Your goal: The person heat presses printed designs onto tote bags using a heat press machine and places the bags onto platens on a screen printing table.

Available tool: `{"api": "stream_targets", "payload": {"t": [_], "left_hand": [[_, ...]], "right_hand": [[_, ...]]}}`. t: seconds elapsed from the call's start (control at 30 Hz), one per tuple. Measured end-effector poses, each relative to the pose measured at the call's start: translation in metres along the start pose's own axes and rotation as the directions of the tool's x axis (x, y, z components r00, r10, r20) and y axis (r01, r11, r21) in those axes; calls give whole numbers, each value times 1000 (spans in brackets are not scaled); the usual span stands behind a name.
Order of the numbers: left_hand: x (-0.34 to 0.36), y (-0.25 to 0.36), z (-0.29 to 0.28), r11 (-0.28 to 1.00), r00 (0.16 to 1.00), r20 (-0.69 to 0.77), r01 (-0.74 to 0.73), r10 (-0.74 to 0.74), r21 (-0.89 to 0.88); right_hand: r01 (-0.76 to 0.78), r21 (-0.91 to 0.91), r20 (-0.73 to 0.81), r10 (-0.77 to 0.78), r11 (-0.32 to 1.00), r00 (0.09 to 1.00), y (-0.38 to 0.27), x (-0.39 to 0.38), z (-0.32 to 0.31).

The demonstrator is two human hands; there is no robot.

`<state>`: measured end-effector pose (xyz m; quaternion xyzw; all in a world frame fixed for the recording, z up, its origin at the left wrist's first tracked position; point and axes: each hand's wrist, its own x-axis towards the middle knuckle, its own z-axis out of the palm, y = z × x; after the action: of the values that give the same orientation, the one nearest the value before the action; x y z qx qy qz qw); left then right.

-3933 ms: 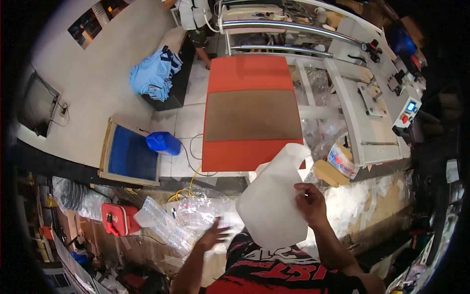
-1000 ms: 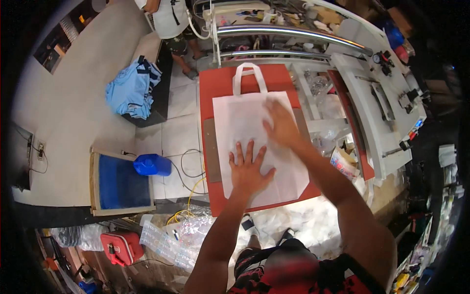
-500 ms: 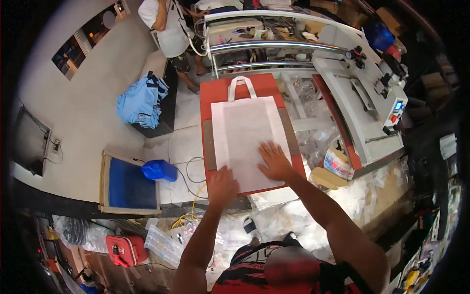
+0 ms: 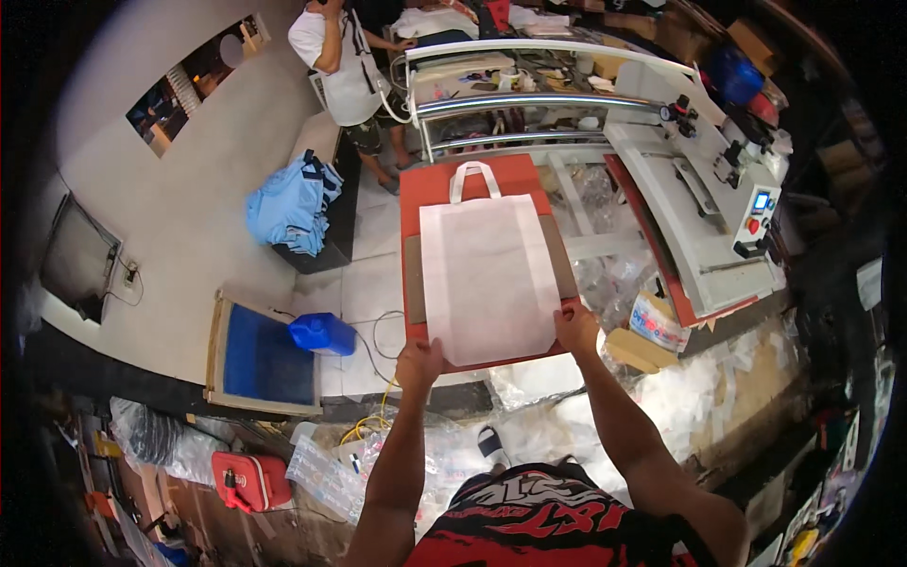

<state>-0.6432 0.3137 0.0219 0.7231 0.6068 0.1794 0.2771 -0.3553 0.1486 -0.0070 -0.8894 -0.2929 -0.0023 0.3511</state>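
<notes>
Around the bag [image 4: 489,274], bare board [image 4: 521,176] seems narrowest along the near edge.

Pale grey wall [image 4: 208,189]: a small rectangular opening [image 4: 194,90].
Long black-sided bench [image 4: 346,215]: a pile of light blue cloth [image 4: 295,203] sits on top.
White tile floor [image 4: 373,269]: a blue plastic jug [image 4: 321,334] stands beside a flat blue panel in a wooden frame [image 4: 265,354].
Low left: a boxy red bag [image 4: 265,477].
Far side: a person in a white shirt [image 4: 348,80].

Bag [image 4: 488,274] on platen [image 4: 527,172], handle [image 4: 472,165] toward far edge.
Left: jerrycan [image 4: 323,335] beside framed screen [image 4: 265,357]; clothes pile [image 4: 293,203] beyond. Right: press head [image 4: 718,260].
</notes>
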Motion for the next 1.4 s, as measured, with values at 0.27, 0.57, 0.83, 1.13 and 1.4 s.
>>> {"api": "stream_targets", "payload": {"t": [0.27, 0.57, 0.83, 1.13, 1.4], "left_hand": [[0, 4, 4, 998, 998, -41, 56, -54, 32], [-5, 10, 7, 998, 994, -94, 65, -63, 17], [-1, -130, 5, 955, 927, -326, 91, -185, -281], [-252, -247, 127, 929, 954, 91, 253, -286, 268], [-354, -121, 209, 903, 670, 627, 166, -397, 396]], "right_hand": [[-140, -62, -59, 137, 988, 989, -7, 7, 3], [-175, -59, 19, 176, 983, 984, 1, 7, 0], [-222, 328, 70, 211, 918, 975, 93, 12, -32], [-148, -384, 237, 252, 911, 938, 553, 38, -10], [167, -303, 480, 0, 938, 877, 606, 162, 29]]}}
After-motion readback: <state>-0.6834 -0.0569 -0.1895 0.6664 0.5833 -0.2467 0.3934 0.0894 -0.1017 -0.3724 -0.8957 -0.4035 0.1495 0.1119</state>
